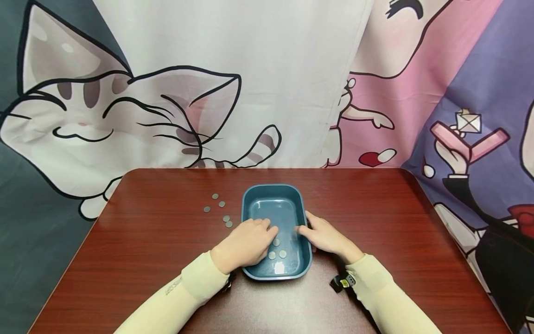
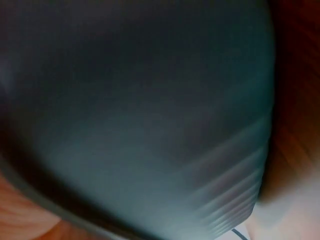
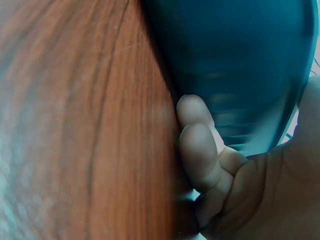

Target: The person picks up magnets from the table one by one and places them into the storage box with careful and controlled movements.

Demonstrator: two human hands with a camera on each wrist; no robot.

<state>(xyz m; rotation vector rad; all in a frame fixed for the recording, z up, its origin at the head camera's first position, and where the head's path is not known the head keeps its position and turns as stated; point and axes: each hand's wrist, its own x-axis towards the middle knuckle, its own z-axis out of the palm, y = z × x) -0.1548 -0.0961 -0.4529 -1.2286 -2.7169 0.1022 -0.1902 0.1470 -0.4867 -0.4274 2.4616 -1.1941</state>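
A blue rectangular plastic tub (image 1: 277, 278) stands on the table in front of me. My left hand (image 1: 246, 241) reaches over its left rim, fingers bent down inside; whether they pinch anything is hidden. Three small silvery coins (image 1: 282, 254) lie on the tub's floor beside that hand. On the right side, my right hand (image 1: 327, 235) grips the tub's wall, thumb inside the rim. Its fingers (image 3: 197, 150) lie against the outer wall near the tabletop in the right wrist view. The left wrist view shows mainly the dark outer wall of the tub.
Several more coins (image 1: 222, 204) lie scattered on the table, left of the tub. The reddish-brown wooden table (image 1: 367, 195) ends at a far edge before a printed cartoon curtain (image 1: 292, 93). Black wrist devices (image 1: 337, 283) sit under the sleeves.
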